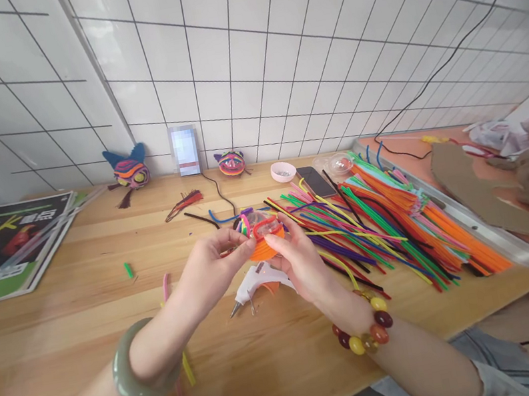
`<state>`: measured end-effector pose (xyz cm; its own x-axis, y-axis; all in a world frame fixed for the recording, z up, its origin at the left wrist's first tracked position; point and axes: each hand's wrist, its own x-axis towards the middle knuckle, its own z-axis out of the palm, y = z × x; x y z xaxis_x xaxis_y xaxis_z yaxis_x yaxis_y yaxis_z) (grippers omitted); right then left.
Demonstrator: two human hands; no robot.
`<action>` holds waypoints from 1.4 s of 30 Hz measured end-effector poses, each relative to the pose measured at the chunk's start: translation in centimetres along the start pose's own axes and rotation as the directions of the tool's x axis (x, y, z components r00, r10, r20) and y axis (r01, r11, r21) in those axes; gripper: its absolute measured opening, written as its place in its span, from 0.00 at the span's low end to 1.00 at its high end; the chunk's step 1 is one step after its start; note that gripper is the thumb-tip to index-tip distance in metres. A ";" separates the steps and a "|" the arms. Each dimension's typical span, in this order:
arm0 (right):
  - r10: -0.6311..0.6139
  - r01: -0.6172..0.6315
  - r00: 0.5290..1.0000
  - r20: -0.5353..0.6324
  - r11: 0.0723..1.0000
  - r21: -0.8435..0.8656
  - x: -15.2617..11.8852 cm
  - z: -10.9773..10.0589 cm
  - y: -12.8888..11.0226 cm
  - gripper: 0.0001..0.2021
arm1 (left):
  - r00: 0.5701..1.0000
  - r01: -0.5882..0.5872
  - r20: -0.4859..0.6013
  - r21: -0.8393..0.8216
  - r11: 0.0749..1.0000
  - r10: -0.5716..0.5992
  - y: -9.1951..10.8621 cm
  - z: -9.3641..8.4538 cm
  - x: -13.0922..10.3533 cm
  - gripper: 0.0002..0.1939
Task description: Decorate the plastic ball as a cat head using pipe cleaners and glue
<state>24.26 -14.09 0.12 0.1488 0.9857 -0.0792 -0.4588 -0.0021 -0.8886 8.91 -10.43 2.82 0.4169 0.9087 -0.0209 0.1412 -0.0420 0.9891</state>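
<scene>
Both my hands hold a small craft piece (272, 242) above the table, made of orange, red and other coloured pipe cleaners around what looks like a clear plastic shell. My left hand (220, 252) pinches its left side between thumb and fingers. From the right, my right hand (297, 256) grips it with the thumb on its front and fingers behind. Just below lies a white glue gun (254, 284), its metal nozzle pointing left, partly hidden by my right hand. Loose pipe cleaners (352, 237) spread out right of my hands.
Two finished-looking pipe-cleaner animal heads (130, 169) (231, 162) sit by the tiled wall, with a lit phone (184, 150) between them. A pink bowl (283, 171) and a dark phone (316, 181) lie behind the pipe cleaners. A magazine (8, 244) is at left, cardboard (476, 189) at right.
</scene>
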 end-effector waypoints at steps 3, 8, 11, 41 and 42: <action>-0.013 0.014 1.000 -0.019 1.000 0.006 0.0 0.0 0.1 0.29 | 0.999 -0.008 -0.040 0.013 1.000 0.008 -0.2 0.2 0.0 0.13; 0.003 -0.004 0.998 -0.068 1.000 -0.011 -0.2 0.1 0.2 0.37 | 0.997 -0.009 -0.077 0.038 0.999 0.012 0.1 0.5 0.0 0.13; 0.006 -0.007 0.997 -0.076 1.000 -0.014 -0.3 0.1 0.0 0.38 | 0.997 -0.019 -0.075 0.031 0.999 0.021 0.2 0.6 0.0 0.14; -0.148 0.148 0.989 0.002 0.989 -0.016 -0.6 -0.1 0.2 0.37 | 0.981 -0.178 0.034 -0.258 0.950 0.193 -0.4 -0.2 0.6 0.12; -0.182 0.183 0.983 0.014 0.983 -0.017 -0.7 -0.2 0.3 0.37 | 0.978 -0.190 0.037 -0.257 0.948 0.206 -0.6 -0.4 0.7 0.11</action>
<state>24.18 -14.80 -0.13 0.2177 0.9718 0.0906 -0.4091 0.1752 -0.8955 8.80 -9.63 2.27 0.4701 0.8644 0.1783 -0.1761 -0.1061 0.9786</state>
